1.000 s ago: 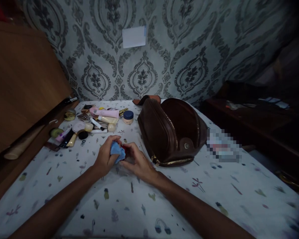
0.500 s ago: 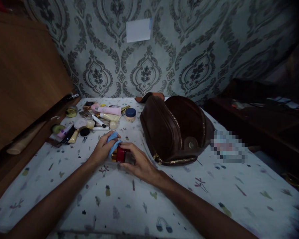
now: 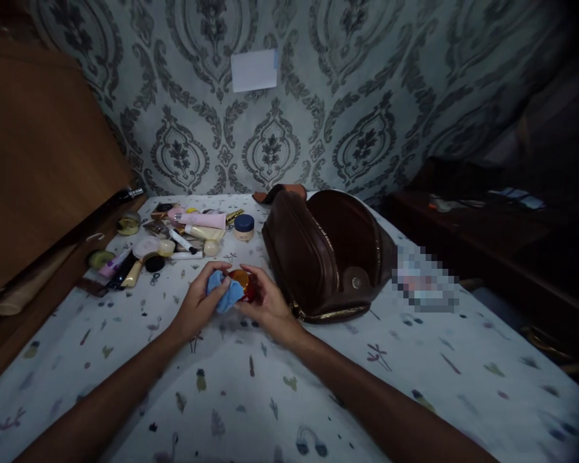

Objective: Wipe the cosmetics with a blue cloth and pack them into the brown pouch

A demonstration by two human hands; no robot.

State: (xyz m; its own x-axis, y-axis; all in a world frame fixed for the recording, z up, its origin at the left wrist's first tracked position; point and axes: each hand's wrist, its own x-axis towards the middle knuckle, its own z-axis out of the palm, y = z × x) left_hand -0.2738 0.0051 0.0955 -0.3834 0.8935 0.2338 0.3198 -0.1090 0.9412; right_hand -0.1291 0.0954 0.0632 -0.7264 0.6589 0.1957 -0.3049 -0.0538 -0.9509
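My right hand (image 3: 269,307) grips a small red jar with a gold lid (image 3: 242,280), fingers behind it and thumb in front. A light blue cloth (image 3: 225,294) is bunched in my left hand (image 3: 201,302), thumb over it, pressed against the jar's left side. Both hands are raised close together over the patterned sheet (image 3: 231,386). Just right of them stands a dark brown leather bag (image 3: 299,257) with its zipped top gaping. Part of the jar is hidden by the cloth and fingers.
Several cosmetics lie in a pile at the back left, among them a pink tube (image 3: 200,220). A jar with a dark blue lid (image 3: 244,226) stands beside them. Wooden furniture (image 3: 43,128) borders the left; a blurred-out item (image 3: 424,280) lies right of the bag.
The jar has turned in my right hand, so its gold lid now faces up toward me. The blue cloth has spread over its left side. The view has shifted slightly right.
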